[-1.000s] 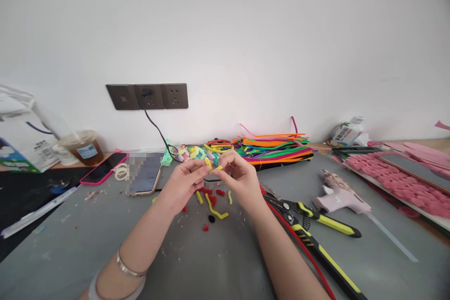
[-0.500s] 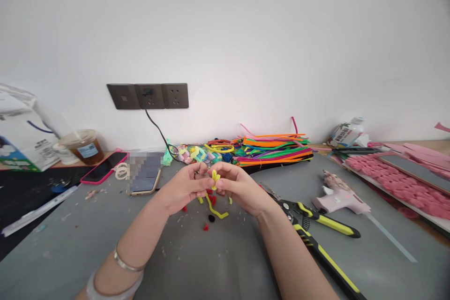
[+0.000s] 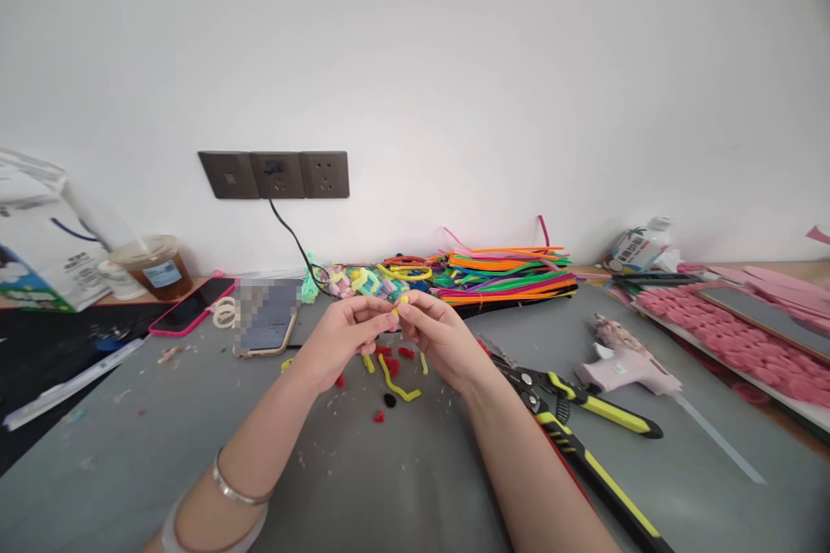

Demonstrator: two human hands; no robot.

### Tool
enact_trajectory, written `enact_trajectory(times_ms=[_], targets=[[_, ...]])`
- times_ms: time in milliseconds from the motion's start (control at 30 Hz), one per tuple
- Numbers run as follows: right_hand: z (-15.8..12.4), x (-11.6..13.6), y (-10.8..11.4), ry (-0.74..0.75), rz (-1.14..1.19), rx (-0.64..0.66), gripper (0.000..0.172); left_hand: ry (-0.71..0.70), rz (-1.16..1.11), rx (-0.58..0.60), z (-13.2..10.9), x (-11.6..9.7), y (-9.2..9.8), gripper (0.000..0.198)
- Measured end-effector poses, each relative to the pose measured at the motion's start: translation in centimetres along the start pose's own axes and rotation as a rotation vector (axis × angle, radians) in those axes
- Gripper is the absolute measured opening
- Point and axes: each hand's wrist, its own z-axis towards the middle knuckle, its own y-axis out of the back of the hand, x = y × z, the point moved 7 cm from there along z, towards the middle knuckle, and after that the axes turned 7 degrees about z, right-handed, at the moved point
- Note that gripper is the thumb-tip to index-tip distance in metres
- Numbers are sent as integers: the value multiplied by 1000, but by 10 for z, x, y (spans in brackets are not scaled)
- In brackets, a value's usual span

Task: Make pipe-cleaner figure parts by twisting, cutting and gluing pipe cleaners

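Observation:
Between the fingertips of both hands is a small bent piece of yellow pipe cleaner [image 3: 401, 303], mostly covered by the fingers. My left hand [image 3: 350, 333] pinches it from the left, fingers closed. From the right, my right hand [image 3: 436, 335] grips it between thumb and fingers. On the grey mat below lie a loose wavy yellow pipe cleaner strip [image 3: 397, 385], several red bits [image 3: 392, 366] and a small black oval piece [image 3: 390, 400].
Yellow-handled wire pliers [image 3: 571, 415] and a pink glue gun [image 3: 628, 365] lie right of my right arm. Bundled coloured pipe cleaners [image 3: 506, 281] line the wall. Two phones [image 3: 194, 308] and a drink cup [image 3: 159, 270] are at left; a pink braided piece [image 3: 719, 320] is far right.
The yellow piece has turned and is more hidden behind my fingers. Both hands have shifted slightly, uncovering more red and yellow bits on the mat.

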Motion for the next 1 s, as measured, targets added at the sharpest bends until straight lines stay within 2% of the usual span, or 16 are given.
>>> enact_trajectory(times_ms=[300,633,800,867,933,1000], targets=[[2,-6,2,48,-103,-55,34,-144,356,-113,-1,-7,9,24],[0,10,-5,371,-430,-103,23,-240,539,-164,0,-11,11,24],[-1,12,-1,391,-453,-157,21,-331,699,-215,-3,-24,20,23],[-1,13,2,398,-425,-185,25,-343,852,-142,-4,-30,25,22],[-2,14,3,399,-398,-213,29,-303,998,15,-4,-29,28,20],[-3,15,3,398,-373,-226,33,-254,1032,166,-5,-24,29,18]])
